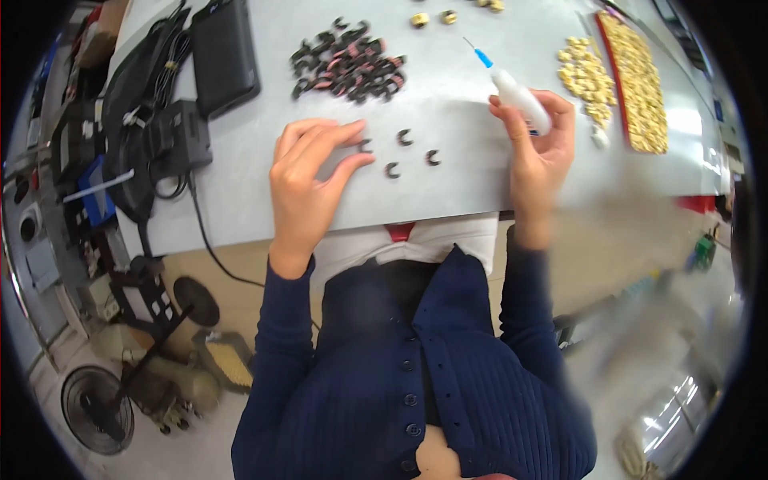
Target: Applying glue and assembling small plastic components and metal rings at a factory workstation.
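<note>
In my right hand [538,144] is a white squeeze bottle [518,100] with a blue hub and a thin needle, its tip angled up and to the left. My left hand [308,164] is over the table with thumb and forefinger apart. A small dark C-shaped piece [366,146] is in the gap between those fingertips; whether they touch it I cannot tell. Just right of it, more C-shaped pieces [405,137] are spread out singly on the grey tabletop [464,180]. Beyond them is a heap of dark curved pieces [348,64], some with pink parts.
At the right, small gold-coloured parts [588,76] lie loose beside a red-edged tray [626,120] full of similar ones. A few gold pieces [420,20] sit at the far edge. On the left are a black flat device [224,60], a black box [182,136] and cables.
</note>
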